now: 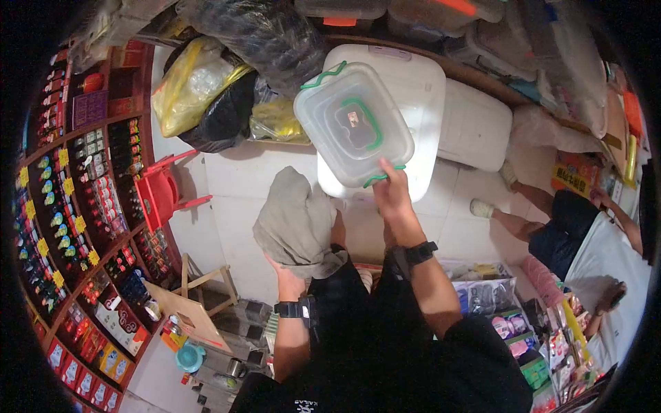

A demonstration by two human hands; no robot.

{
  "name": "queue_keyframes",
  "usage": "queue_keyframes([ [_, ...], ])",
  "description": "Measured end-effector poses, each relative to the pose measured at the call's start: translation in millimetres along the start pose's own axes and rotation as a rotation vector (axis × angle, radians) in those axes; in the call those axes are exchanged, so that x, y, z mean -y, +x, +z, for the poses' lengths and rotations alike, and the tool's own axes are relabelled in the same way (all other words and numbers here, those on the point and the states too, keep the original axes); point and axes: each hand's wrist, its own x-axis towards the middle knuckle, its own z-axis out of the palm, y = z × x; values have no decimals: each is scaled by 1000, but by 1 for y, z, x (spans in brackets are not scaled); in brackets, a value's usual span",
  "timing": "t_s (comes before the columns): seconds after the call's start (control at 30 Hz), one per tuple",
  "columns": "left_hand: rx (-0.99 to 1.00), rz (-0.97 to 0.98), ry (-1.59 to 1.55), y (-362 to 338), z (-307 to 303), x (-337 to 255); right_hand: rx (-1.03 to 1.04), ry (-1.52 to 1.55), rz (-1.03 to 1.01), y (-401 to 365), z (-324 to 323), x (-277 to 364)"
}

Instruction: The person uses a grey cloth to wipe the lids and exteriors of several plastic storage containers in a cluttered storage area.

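My right hand point(394, 194) grips the near edge of a translucent plastic storage box point(323, 117) by its green handle. The box is tilted above a large white storage bin point(420, 96) and has a small label and a green handle on its lid. A crumpled grey cloth point(292, 217) is held up by my left hand point(292, 281). The cloth drapes over that hand and hides most of its fingers. Cloth and box are apart from each other.
Red shelves of small goods point(76, 227) line the left, near a red stool point(158, 193). Filled plastic bags point(196, 82) sit at the back. Another white bin point(475, 127) stands right of the large one. A person point(561, 220) stands at right beside packaged goods point(506, 323).
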Motion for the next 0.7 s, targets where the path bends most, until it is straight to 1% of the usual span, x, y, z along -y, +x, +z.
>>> queue_keyframes([
  [0.07,47,233,465,15,-24,9,-33,-23,-87,-12,9,6],
  [0.1,45,229,467,4,0,-3,-38,-23,-84,-16,-8,-7],
  [0.13,13,185,437,-14,54,-29,-117,-154,-104,-19,-40,-29],
  [0.17,-16,142,406,-15,89,-44,-195,-285,-127,-27,-59,-43],
  [0.2,-16,141,407,2,98,-47,-46,-657,-339,-51,-50,-51],
  [0.23,-117,48,131,18,105,-51,116,-1025,-548,-71,-29,-56],
  [0.27,-219,-43,-147,26,106,-55,207,-1028,-678,-81,2,-53],
  [0.3,-226,-42,-146,34,96,-55,300,-1025,-806,-87,25,-50],
  [0.33,-119,13,-77,43,81,-54,304,-1022,-795,-86,30,-53],
  [0.37,-13,68,-8,47,65,-52,312,-1062,-601,-83,35,-56],
  [0.4,-25,72,-5,44,74,-61,321,-1094,-407,-78,39,-57],
  [0.43,-91,33,-60,39,95,-75,331,-1089,-398,-77,51,-48],
  [0.47,-155,-4,-116,40,107,-85,362,-1096,-212,-77,67,-31],
  [0.5,-166,6,-118,48,102,-87,393,-1100,-27,-75,77,-23],
  [0.53,-33,-58,-251,58,90,-86,408,-1098,-19,-72,82,-30],
  [0.57,107,-122,-382,66,78,-84,450,-1134,-415,-69,89,-40],
  [0.6,103,-113,-387,73,69,-73,480,-1142,-818,-67,95,-47],
  [0.63,45,-107,-333,79,62,-56,491,-1140,-818,-71,106,-47],
  [0.67,-13,-105,-279,83,57,-48,503,-1146,-867,-76,121,-41],
  [0.7,-13,-100,-284,82,52,-47,513,-1153,-916,-80,130,-37],
])
